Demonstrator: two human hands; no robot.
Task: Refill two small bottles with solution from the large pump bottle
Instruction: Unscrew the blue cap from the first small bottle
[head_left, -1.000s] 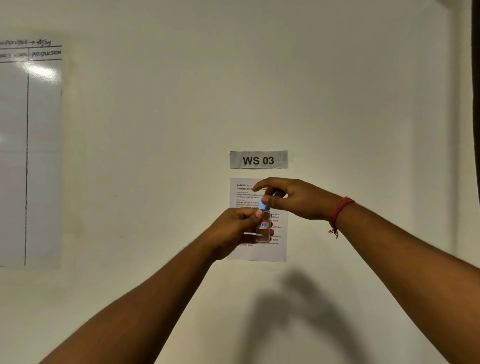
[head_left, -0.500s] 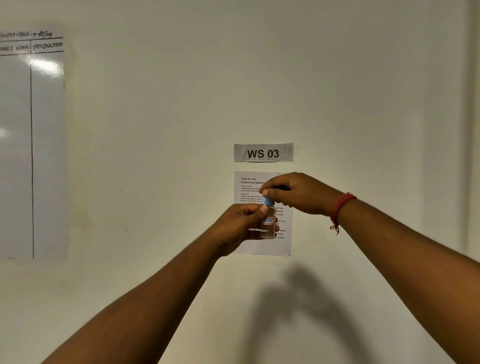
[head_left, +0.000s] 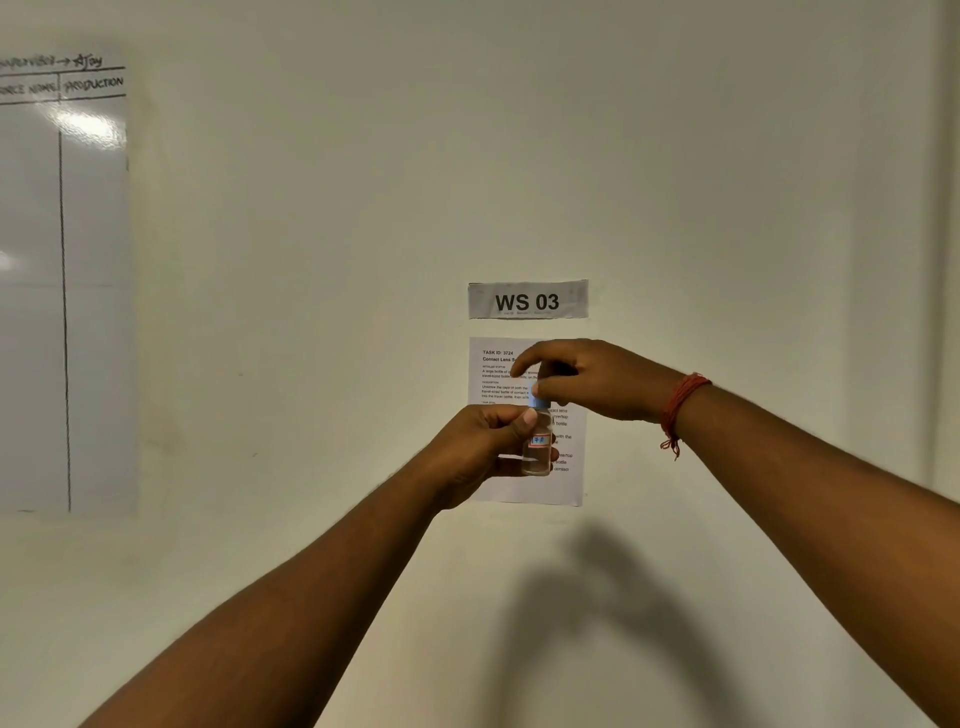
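Observation:
A small clear bottle (head_left: 537, 451) with a red-edged label is held upright in front of the wall, with liquid low inside it. My left hand (head_left: 485, 447) grips its body from the left, thumb near the neck. My right hand (head_left: 587, 379) comes from above and pinches the light blue cap (head_left: 539, 402) on top of the bottle. The large pump bottle and the second small bottle are out of view.
Behind the hands a printed task sheet (head_left: 501, 374) is stuck to the cream wall under a "WS 03" label (head_left: 528, 300). A whiteboard (head_left: 62, 291) hangs at the left. My arms cast a shadow (head_left: 597, 613) on the wall below.
Both hands stay on the bottle and cap. The right hand's fingers have shifted around the cap, the forefinger now sticking out to the left. The view drifted slightly.

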